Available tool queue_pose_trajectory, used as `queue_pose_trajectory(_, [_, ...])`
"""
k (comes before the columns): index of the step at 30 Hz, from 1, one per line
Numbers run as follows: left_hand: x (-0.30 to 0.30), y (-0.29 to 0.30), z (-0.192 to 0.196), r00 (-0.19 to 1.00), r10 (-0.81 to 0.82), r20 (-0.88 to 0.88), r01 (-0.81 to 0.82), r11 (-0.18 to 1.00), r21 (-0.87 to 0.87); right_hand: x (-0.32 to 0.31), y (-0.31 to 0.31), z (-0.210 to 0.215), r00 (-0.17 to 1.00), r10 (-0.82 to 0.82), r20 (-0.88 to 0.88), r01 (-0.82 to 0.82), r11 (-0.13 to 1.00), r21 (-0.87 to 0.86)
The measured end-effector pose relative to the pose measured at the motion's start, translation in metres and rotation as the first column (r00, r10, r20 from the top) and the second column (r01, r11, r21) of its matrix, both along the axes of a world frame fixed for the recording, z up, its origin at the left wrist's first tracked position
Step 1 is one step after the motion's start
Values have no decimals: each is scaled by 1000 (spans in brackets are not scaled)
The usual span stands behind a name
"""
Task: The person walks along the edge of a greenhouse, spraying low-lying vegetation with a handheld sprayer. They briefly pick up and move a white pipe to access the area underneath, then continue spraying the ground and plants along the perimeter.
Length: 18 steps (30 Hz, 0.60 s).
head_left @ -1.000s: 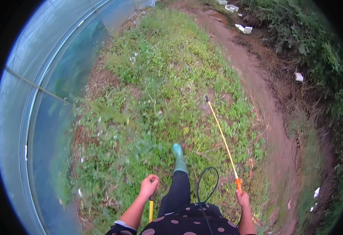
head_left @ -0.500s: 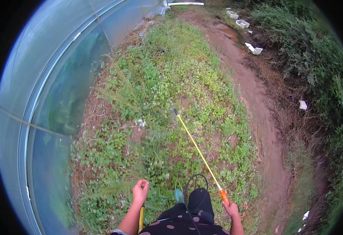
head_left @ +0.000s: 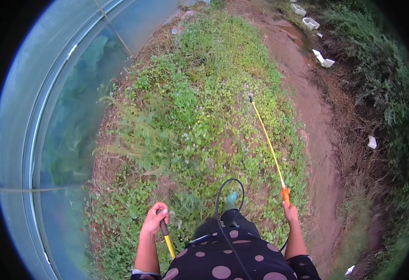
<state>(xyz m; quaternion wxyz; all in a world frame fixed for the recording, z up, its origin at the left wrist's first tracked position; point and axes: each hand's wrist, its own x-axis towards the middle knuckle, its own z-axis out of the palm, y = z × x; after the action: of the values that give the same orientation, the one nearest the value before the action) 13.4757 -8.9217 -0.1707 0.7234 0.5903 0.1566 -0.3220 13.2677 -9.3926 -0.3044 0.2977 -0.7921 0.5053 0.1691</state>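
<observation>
My right hand (head_left: 290, 213) is closed round the lower end of the orange handle (head_left: 285, 193) of a spray wand. Its thin yellow tube (head_left: 269, 141) reaches forward over the weeds to a dark nozzle (head_left: 250, 99); whether spray comes out cannot be made out. On the other side, my left hand (head_left: 156, 218) is curled at the top of a yellow lever (head_left: 169, 244) with a dark ribbed grip (head_left: 164, 227). A black hose (head_left: 217, 199) loops up in front of my dotted dark clothing (head_left: 223, 249). One teal boot (head_left: 232, 198) shows below the loop.
Low green weeds (head_left: 204, 121) cover the strip ahead. Along the left runs a plastic-film greenhouse wall (head_left: 69, 126) with a curved metal tube. A muddy path (head_left: 314, 140) borders the right, then dry brush and dark shrubs (head_left: 386, 88). White foam boxes (head_left: 311, 23) and pieces lie there.
The wand has swung to the right, with my right hand shifting right and up. My left hand has moved left, and the lever's dark grip now shows. The hose loop sits higher.
</observation>
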Motion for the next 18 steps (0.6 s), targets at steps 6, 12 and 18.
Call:
queue_pose_trajectory(6, [100, -46, 69, 988, -30, -150, -119, 465, -877, 139, -86, 0, 995, 96, 31, -97, 993, 62])
queue_pose_trajectory(12, [264, -148, 76, 863, -269, 428, 411, -118, -904, 311, -113, 1, 956, 262, 131, -282, 946, 159])
queue_pose_trajectory(18, [439, -231, 13, 958, -280, 69, 284, 873, -397, 449, -188, 11, 934, 357, -10, -356, 932, 64])
